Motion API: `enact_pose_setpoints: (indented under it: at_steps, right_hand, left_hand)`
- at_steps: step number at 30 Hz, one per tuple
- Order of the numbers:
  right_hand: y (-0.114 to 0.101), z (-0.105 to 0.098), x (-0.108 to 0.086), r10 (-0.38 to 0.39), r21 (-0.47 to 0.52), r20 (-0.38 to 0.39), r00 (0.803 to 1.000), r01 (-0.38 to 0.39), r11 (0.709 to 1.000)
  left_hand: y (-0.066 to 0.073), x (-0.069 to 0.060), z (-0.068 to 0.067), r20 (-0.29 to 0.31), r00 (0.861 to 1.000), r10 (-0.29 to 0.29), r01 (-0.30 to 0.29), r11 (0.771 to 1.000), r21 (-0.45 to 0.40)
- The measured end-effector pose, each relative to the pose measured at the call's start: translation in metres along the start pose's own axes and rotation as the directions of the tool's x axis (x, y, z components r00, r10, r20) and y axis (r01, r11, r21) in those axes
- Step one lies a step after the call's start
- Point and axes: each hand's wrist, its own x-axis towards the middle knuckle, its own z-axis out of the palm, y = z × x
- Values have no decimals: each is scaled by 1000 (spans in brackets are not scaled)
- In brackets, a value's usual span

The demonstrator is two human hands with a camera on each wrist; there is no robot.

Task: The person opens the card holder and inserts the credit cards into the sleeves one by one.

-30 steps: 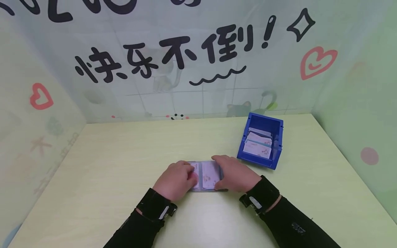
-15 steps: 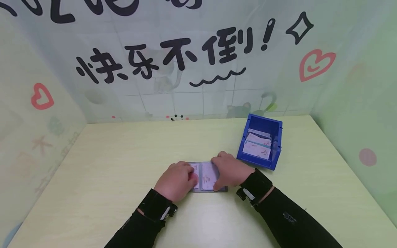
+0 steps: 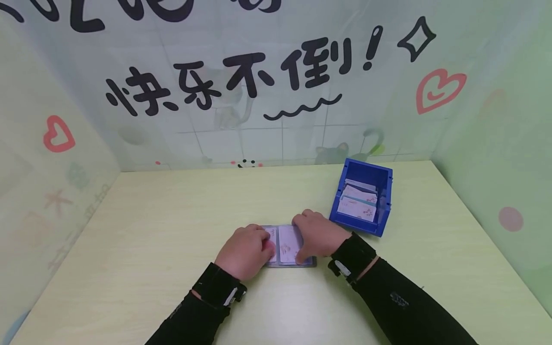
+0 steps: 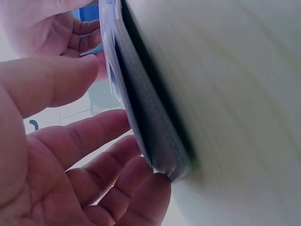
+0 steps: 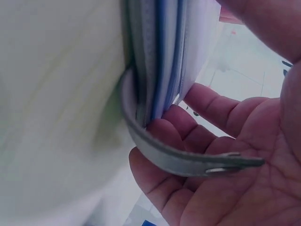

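Note:
A small card holder point(image 3: 278, 245) with clear pockets lies open on the table, with a pale pink card point(image 3: 288, 244) in its right page. My left hand point(image 3: 243, 252) holds the left side, its thumb over the page and fingertips at the cover's edge point(image 4: 153, 117). Around the right side curves my right hand point(image 3: 320, 235), thumb at the near edge and fingers at the far edge. In the right wrist view, those fingertips touch the stacked leaves point(image 5: 162, 52). A grey strap point(image 5: 171, 160) with a metal snap sticks out between the leaves and the right palm.
Behind my right hand stands a blue bin point(image 3: 338, 224), slightly turned, with several pale cards point(image 3: 357, 209) leaning inside. The light wood table point(image 3: 172, 206) runs back to a printed cloth backdrop point(image 3: 276, 143). Cloth walls point(image 3: 496, 158) border both sides.
My right hand has shifted a little left over the right page and turned slightly. The right page's card now reaches slightly farther left. My left hand keeps its place.

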Motion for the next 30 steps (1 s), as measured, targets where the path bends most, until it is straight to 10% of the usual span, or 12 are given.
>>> enact_pose_setpoints:
  at_steps: [21, 30]
  right_hand:
    - [-1, 3, 1, 78, 112, -54, 996, -72, 991]
    - [-7, 4, 3, 151, 370, -40, 988, -126, 921]
  left_hand:
    - [-1, 0, -1, -18, 1000, -1, 1, 1000, -13]
    - [-2, 1, -1, 10, 1000, -20, 20, 999, -30]
